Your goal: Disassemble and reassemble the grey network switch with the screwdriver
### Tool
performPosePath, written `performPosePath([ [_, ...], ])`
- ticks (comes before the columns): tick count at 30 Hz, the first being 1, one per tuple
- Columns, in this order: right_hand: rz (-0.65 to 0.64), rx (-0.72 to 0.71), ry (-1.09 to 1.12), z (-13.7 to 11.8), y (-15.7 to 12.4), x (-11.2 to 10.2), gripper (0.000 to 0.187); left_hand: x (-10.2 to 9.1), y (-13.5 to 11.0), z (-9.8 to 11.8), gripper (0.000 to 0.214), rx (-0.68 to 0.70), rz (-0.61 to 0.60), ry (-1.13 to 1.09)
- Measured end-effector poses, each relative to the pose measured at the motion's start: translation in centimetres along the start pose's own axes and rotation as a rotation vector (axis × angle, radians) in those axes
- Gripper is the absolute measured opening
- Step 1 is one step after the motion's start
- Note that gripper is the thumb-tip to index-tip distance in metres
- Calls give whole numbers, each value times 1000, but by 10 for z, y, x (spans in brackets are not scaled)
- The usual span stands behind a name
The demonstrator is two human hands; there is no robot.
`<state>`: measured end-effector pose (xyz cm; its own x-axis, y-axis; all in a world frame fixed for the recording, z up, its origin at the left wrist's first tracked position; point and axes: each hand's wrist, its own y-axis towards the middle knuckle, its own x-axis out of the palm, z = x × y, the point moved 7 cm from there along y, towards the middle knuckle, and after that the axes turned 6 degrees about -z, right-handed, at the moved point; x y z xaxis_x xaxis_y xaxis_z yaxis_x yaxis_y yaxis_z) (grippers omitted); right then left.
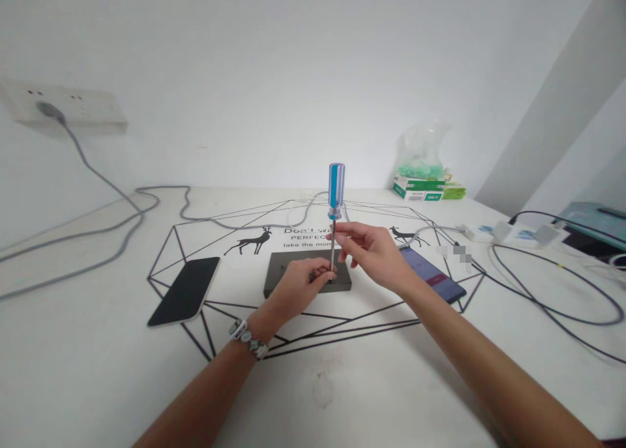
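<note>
A screwdriver [336,186] with a clear and blue striped handle stands upright, its tip down at a dark grey flat box [280,265] on the table. My right hand [374,247] pinches the metal shaft just below the handle, with the other fingers curled. Low on the shaft, close to the tip, the thumb and fingers of my left hand [300,283] are closed together. Those fingertips hide the tip, so I cannot tell whether a small screw is there. A metal-band watch [248,339] is on my left wrist.
To the left lies a black phone [186,291]; a lit phone [433,275] rests beside my right forearm. A grey cable [215,223] runs from the wall socket [78,105]. Green-white boxes [419,188] stand by the wall. A power strip [513,234] and black cables [557,311] lie right.
</note>
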<state>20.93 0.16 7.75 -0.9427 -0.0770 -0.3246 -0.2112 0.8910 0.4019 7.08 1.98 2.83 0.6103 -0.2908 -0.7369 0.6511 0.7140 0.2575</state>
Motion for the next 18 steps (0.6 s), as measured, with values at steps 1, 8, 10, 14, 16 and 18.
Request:
performPosePath([
  [1,-1,2,8,1,0,0,35,1,0,-1,21,1,-4,0],
  [8,14,4,32,2,1,0,29,2,0,-2,21,6,-25,2],
  [10,11,-1,31,1,1,1,30,3,0,-2,22,14,-28,-3],
  [14,10,-13,20,0,1,1,27,3,0,-2,21,37,-17,9],
  [16,27,-22,-6,0,1,0,24,1,-1,-1,18,42,16,49],
  [18,66,-34,-23,0,0,-1,22,-1,-2,2,14,72,64,72],
])
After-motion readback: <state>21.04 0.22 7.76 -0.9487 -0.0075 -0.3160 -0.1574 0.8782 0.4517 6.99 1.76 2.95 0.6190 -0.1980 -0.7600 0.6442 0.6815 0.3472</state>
